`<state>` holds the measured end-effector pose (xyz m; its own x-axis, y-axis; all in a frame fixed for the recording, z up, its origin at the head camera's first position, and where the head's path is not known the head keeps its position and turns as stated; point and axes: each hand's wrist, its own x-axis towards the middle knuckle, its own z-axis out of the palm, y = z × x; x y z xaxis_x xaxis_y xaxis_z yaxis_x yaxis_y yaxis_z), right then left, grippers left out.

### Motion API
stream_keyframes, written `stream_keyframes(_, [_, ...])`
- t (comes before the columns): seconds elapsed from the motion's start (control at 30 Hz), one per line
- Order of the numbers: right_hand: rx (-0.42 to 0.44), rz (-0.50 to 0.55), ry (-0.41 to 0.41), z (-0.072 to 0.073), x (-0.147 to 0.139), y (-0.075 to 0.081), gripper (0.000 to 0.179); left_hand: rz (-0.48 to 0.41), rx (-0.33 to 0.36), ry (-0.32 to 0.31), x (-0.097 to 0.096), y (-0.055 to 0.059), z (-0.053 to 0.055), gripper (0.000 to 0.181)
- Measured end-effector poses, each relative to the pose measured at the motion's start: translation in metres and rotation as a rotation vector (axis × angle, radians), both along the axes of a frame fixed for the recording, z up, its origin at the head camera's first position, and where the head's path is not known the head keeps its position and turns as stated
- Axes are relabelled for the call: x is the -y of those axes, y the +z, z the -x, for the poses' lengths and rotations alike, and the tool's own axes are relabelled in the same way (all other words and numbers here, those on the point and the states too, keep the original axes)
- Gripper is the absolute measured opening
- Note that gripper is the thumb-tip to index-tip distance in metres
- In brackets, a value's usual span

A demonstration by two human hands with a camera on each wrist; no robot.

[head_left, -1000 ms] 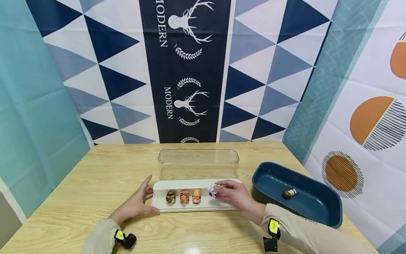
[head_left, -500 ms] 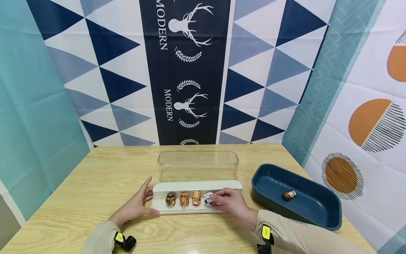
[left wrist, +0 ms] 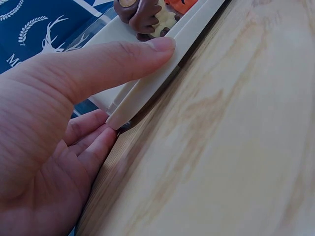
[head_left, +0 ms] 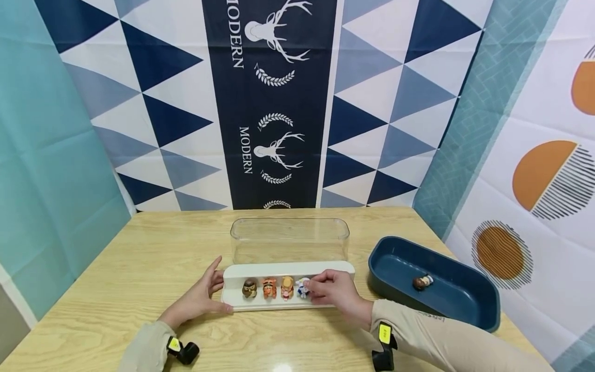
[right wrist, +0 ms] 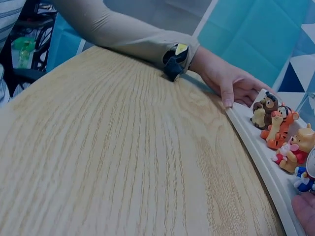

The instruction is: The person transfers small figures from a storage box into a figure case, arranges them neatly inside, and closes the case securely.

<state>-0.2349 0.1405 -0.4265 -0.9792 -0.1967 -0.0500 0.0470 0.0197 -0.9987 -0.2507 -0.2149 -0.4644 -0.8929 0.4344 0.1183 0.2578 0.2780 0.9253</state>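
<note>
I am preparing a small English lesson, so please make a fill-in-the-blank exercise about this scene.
1. The tiger figure is mainly ____ with dark stripes.
2. Counting from the left hand, the owl figure stands ____ in the row.
3. The right hand holds the last figure in the row, coloured white and ____.
4. The number of figures lying in the dark blue bin is ____.

Missing words: orange; first; blue; one.

White figure (head_left: 302, 288): shifted left and slightly down over the past second, lower centre of the frame; now just beside the bear (head_left: 287, 284), formerly with a wider gap. Right hand (head_left: 338, 293): moved left with it; wrist camera (head_left: 383, 359), lower right, likewise farther left.
</note>
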Motion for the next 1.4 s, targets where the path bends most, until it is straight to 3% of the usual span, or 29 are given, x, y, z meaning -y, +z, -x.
stream_keyframes(0.6, [-0.027,-0.023,0.040,0.004,0.000,0.003,0.012,-0.014,0.009,-0.007,0.000,0.003,-0.002,0.131])
stream_keyframes(1.03, [-0.034,-0.002,0.069,0.003,-0.008,0.001,0.020,-0.006,-0.014,-0.004,-0.001,0.001,-0.002,0.130])
stream_keyframes(1.4, [-0.046,-0.081,0.039,0.002,-0.027,0.023,0.028,-0.012,-0.010,-0.019,-0.001,0.000,0.001,0.131])
